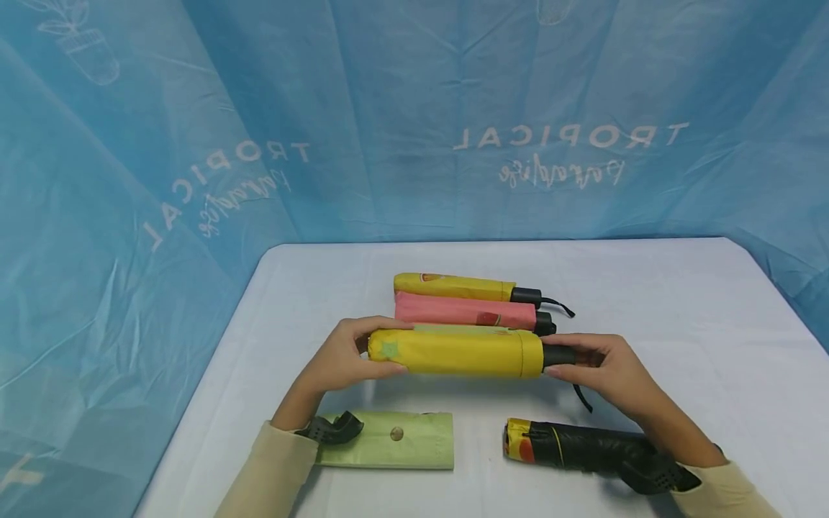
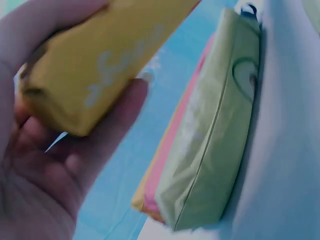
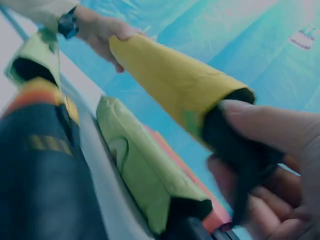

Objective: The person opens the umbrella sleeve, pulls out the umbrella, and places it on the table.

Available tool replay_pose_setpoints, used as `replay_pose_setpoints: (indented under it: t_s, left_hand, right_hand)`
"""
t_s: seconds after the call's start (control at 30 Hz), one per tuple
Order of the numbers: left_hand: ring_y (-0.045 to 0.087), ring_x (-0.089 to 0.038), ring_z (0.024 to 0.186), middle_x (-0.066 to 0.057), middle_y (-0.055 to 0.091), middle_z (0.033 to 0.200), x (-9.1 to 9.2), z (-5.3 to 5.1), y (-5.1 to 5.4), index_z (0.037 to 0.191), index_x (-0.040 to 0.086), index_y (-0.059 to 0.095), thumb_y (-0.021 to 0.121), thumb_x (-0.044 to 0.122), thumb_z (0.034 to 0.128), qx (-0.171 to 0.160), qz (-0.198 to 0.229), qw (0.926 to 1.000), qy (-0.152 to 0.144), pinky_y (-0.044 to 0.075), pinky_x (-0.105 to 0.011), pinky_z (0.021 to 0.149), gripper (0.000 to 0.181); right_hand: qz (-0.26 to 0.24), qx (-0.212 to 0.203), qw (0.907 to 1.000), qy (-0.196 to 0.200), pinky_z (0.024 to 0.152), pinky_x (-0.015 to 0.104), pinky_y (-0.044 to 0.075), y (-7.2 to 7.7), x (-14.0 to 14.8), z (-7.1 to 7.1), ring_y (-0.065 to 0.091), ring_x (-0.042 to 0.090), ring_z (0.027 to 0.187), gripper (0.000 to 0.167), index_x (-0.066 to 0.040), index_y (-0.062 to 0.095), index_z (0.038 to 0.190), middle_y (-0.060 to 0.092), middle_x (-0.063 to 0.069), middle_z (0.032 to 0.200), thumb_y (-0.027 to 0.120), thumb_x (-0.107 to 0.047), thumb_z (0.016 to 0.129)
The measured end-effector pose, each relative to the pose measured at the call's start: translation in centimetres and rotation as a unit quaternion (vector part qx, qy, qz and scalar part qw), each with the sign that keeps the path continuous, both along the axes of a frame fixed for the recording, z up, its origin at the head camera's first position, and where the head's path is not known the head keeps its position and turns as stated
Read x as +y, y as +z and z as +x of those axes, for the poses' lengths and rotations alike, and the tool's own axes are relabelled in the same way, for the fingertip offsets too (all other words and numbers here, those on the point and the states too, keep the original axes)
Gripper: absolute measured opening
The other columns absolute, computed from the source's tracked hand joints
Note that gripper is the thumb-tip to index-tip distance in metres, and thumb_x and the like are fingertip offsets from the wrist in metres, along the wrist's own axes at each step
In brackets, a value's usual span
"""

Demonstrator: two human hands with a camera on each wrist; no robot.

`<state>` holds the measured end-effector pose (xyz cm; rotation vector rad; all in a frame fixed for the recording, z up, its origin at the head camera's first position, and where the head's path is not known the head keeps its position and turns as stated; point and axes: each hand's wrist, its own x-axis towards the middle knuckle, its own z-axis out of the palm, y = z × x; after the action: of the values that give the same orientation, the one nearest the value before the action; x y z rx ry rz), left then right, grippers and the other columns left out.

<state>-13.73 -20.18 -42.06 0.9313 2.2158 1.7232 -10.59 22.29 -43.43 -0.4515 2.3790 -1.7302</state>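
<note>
Both hands hold a yellow folded umbrella [image 1: 460, 353] level above the table. Its left end is gripped by my left hand [image 1: 346, 356], thumb on the near side. My right hand [image 1: 599, 363] pinches the black handle [image 1: 558, 355], from which a dark strap hangs. Just behind it lies a light green umbrella [image 2: 212, 125], mostly hidden in the head view but plain in both wrist views. Beyond that are a pink umbrella [image 1: 463, 310] and another yellow umbrella [image 1: 453, 286], side by side.
A light green folded umbrella [image 1: 414, 440] with a round button lies at the near left, below my left wrist. At the near right is a black umbrella [image 1: 570, 446] with a yellow and red end, partly under my right wrist. Blue curtains [image 1: 401, 144] surround the white table [image 1: 324, 273].
</note>
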Motion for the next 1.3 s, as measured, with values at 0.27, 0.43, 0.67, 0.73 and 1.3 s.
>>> replay_pose_setpoints:
  t_s: [0.27,0.43,0.67,0.73,1.3]
  left_hand:
    - [0.065,-0.024,0.093,-0.018,0.063,0.124,0.5,0.1,0.2,0.135,-0.002,0.063,0.084,-0.002,0.0823,-0.062,0.088,0.9936,0.035,0.06,-0.032,0.079,0.056]
    - [0.063,-0.025,0.1,-0.017,0.06,0.133,1.0,0.1,0.3,0.139,-0.005,0.057,0.082,-0.002,0.0841,-0.064,0.103,0.9925,0.018,0.059,-0.032,0.085,0.06]
    - [0.061,-0.027,0.097,-0.015,0.061,0.135,1.6,0.6,0.5,0.136,0.005,0.065,0.082,-0.002,0.0845,-0.046,0.095,0.9944,0.008,0.059,-0.033,0.083,0.055]
    - [0.061,-0.027,0.097,-0.015,0.062,0.135,1.7,0.7,0.6,0.136,0.006,0.065,0.081,-0.002,0.0852,-0.039,0.093,0.9949,0.004,0.059,-0.033,0.082,0.054]
    - [0.061,-0.027,0.103,-0.008,0.063,0.135,2.2,1.0,0.8,0.137,0.01,0.065,0.088,-0.003,0.0774,0.015,0.05,0.9985,-0.015,0.059,-0.037,0.083,0.065]
  right_hand:
    - [-0.059,0.012,0.998,-0.021,0.073,0.036,0.061,0.7,-0.7,0.3,0.071,0.023,0.088,0.041,0.0,0.065,0.133,0.073,0.006,0.115,0.075,-0.006,0.094]
    - [-0.063,0.025,0.9975,-0.021,0.072,0.031,0.06,1.0,-0.8,0.4,0.069,0.019,0.089,0.041,0.001,0.065,0.132,0.072,0.003,0.117,0.075,-0.002,0.093]
    - [-0.067,0.013,0.9976,-0.016,0.078,0.03,0.061,1.2,-0.9,0.6,0.071,0.018,0.094,0.045,0.006,0.062,0.133,0.069,-0.001,0.12,0.077,-0.001,0.091]
    - [-0.065,0.01,0.9978,-0.011,0.079,0.031,0.061,1.2,-0.9,0.7,0.071,0.019,0.095,0.045,0.008,0.061,0.133,0.07,-0.002,0.12,0.076,-0.001,0.091]
    - [-0.079,0.0,0.9968,-0.008,0.079,0.031,0.061,1.2,-0.4,0.8,0.072,0.014,0.099,0.045,0.013,0.062,0.131,0.073,-0.006,0.12,0.076,0.003,0.09]
